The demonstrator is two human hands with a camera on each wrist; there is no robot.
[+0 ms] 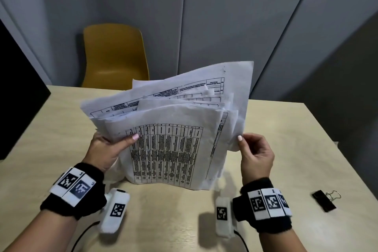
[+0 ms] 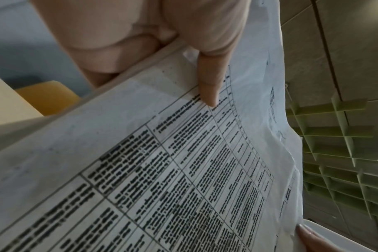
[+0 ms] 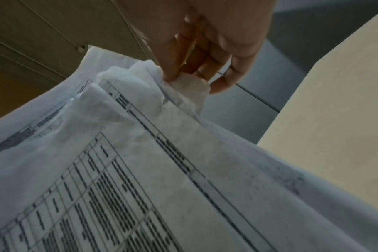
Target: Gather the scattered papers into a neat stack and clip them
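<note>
A loose, uneven bundle of printed papers with tables stands on its lower edge on the table, its sheets fanned and offset. My left hand grips the bundle's left side, thumb across the front sheet. My right hand pinches the crumpled right edge of the papers between thumb and fingers. A black binder clip with wire handles lies on the table to the right of my right wrist, apart from both hands.
A yellow chair stands behind the table's far edge. A dark panel sits at the left. Grey wall panels rise behind. Cables trail from the wrist cameras toward the table's near edge.
</note>
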